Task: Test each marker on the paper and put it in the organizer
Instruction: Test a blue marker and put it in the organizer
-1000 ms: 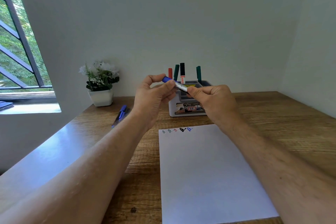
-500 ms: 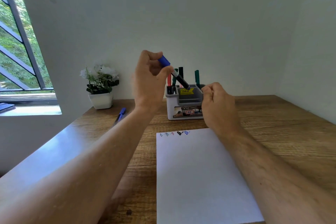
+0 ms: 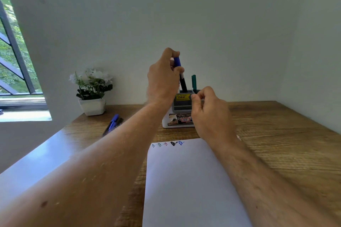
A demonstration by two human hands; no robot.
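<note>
Our left hand (image 3: 162, 77), fingers pinching the blue-capped marker (image 3: 180, 73), has swung it upright into the organizer (image 3: 181, 105), so we judge this marker nearly stowed, while our right hand (image 3: 208, 112) curls beside it, seemingly empty.

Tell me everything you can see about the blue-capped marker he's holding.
The slim blue-capped marker with a black barrel has a blue cap on top and a white band below it. It stands nearly upright, its lower end inside the grey and white plastic desk organizer. The left hand pinches its cap end.

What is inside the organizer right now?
The organizer holds a green marker, and the blue-capped marker gripped by the left hand enters it. That hand hides anything further left.
</note>
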